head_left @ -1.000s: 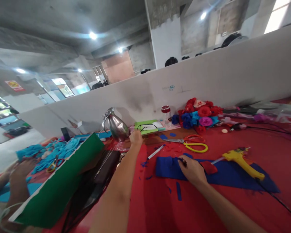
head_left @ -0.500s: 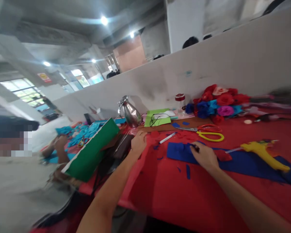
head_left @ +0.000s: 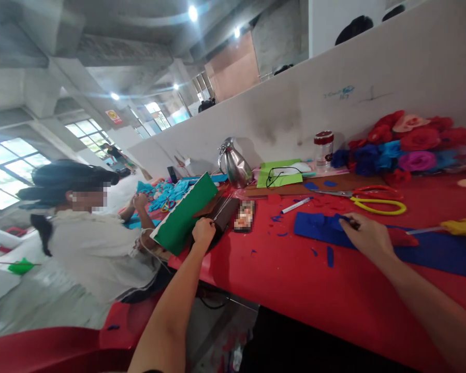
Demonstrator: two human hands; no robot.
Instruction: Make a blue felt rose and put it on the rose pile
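My left hand (head_left: 204, 232) is closed at the near end of some thin metal rods (head_left: 222, 208), which lie over a dark brown box (head_left: 228, 216) beside a green board (head_left: 188, 215). My right hand (head_left: 367, 237) rests on a long blue strip (head_left: 322, 233) of crepe-like material. Its fingers pinch a small curled blue piece (head_left: 337, 221), and a little dark object, too small to name, shows between them. Just right of that hand lies a red scrap (head_left: 404, 238), with the yellow glue gun (head_left: 464, 228) beyond it.
Scissors (head_left: 378, 205), a white marker (head_left: 295, 205), a phone (head_left: 244, 215) and blue scraps (head_left: 330, 256) lie on the red table (head_left: 264, 290). Behind stand a metal jug (head_left: 236, 165), a jar (head_left: 323, 150) and fabric flowers (head_left: 417, 140). A co-worker (head_left: 89, 243) sits at left.
My left hand has moved left and down from the red table to the rods on the brown box. The view has turned left, showing the phone and more of the co-worker. My right hand stays on the blue strip.
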